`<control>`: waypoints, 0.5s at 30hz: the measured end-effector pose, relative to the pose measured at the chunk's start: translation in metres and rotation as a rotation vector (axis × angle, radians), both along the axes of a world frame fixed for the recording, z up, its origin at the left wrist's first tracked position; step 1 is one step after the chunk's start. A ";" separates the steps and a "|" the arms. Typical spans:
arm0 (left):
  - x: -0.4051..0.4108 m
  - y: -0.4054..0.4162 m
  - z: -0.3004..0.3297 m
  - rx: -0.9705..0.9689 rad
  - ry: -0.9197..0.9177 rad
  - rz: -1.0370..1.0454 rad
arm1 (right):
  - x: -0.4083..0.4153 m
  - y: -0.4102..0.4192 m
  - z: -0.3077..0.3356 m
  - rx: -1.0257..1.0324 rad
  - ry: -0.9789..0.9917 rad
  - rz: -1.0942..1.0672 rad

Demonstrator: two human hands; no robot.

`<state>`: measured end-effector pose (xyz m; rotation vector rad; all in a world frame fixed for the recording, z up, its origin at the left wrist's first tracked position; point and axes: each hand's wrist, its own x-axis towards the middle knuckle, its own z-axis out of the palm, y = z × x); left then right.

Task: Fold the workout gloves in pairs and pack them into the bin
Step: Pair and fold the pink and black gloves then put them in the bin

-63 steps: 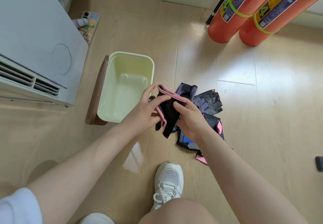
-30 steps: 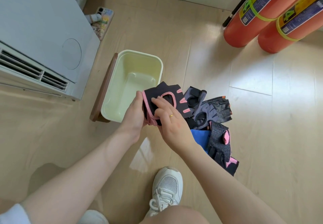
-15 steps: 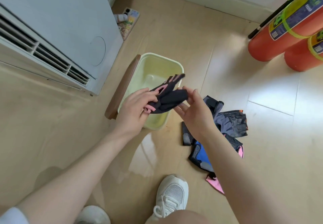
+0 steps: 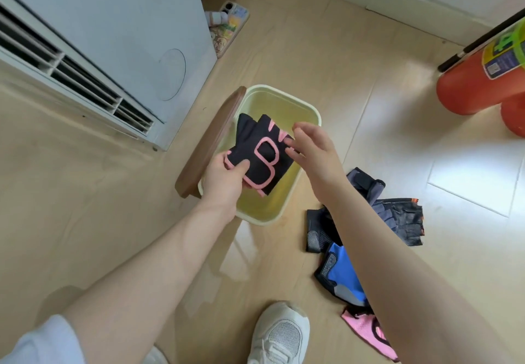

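While right hand [image 4: 314, 150] opens, left grip [image 4: 224, 178] pinches gloves [image 4: 261, 153]

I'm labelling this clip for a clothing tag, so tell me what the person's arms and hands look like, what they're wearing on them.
Both forearms are bare, with no gloves or watch in view. The left hand and right hand show no ring or other jewellery in this picture. A light, whitish short sleeve shows at the lower left corner, on the left arm. The right arm's upper part runs out of frame, so any sleeve there cannot be seen.
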<state>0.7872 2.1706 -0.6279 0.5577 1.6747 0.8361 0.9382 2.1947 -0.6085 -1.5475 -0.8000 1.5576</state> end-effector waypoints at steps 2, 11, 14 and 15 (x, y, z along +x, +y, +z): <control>0.009 0.010 -0.011 -0.105 -0.129 0.104 | -0.004 0.009 -0.011 0.025 -0.203 0.068; 0.035 0.032 -0.065 -0.460 -0.075 0.122 | 0.002 0.005 -0.029 0.256 -0.424 0.166; 0.042 0.025 -0.052 -0.446 0.181 -0.023 | 0.018 -0.011 -0.028 0.168 -0.209 -0.149; 0.042 0.020 -0.043 -0.365 0.301 -0.122 | 0.027 -0.019 -0.030 0.126 -0.200 -0.207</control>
